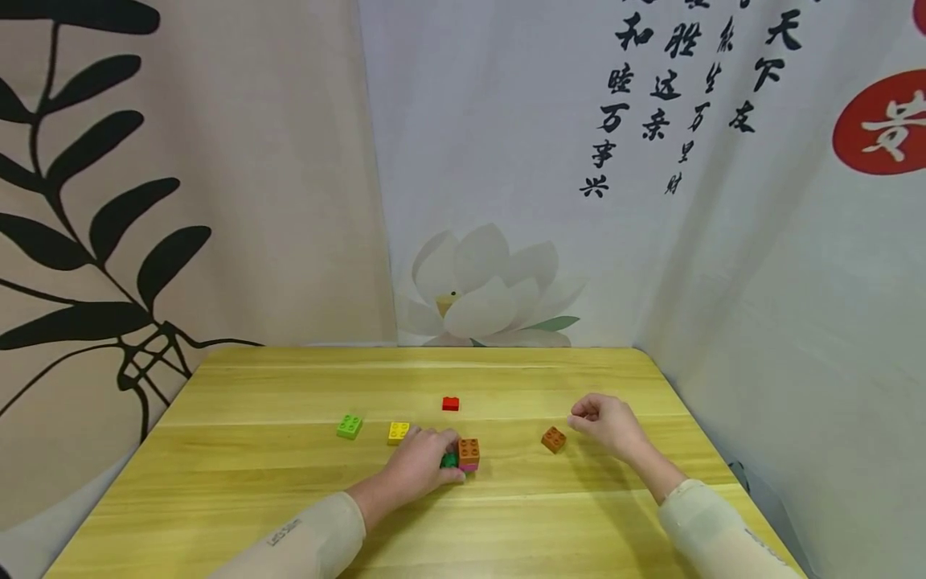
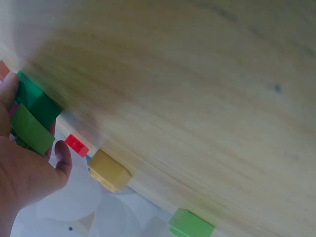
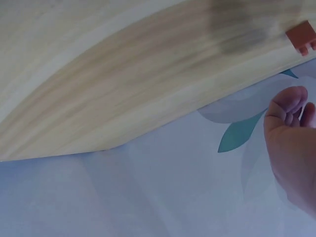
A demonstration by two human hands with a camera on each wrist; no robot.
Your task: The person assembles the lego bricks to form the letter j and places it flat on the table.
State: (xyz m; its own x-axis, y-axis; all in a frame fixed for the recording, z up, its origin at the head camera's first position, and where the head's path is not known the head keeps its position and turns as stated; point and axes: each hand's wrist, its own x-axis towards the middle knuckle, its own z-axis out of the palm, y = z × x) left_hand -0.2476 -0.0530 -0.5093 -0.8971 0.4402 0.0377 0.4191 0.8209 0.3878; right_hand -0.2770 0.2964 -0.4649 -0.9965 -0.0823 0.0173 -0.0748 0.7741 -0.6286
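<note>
Near the middle of the table, my left hand [image 1: 423, 462] grips a small cluster of toy building bricks. An orange brick [image 1: 469, 449] tops a pink one [image 1: 469, 466] there, with a dark green brick [image 1: 448, 461] beside them. The left wrist view shows that dark green brick [image 2: 37, 98] and a lighter green brick [image 2: 30, 129] between thumb and fingers; the palm hides part of the cluster. My right hand [image 1: 611, 422] hovers right of a loose brown-orange brick [image 1: 553, 439], apart from it, fingers loosely bent and holding nothing.
A red brick [image 1: 451, 404] lies farther back. Left of my left hand are a yellow brick [image 1: 398, 433] and a light green brick [image 1: 350, 426]. The wooden table [image 1: 289, 386] ends at a printed curtain [image 1: 492, 161] behind.
</note>
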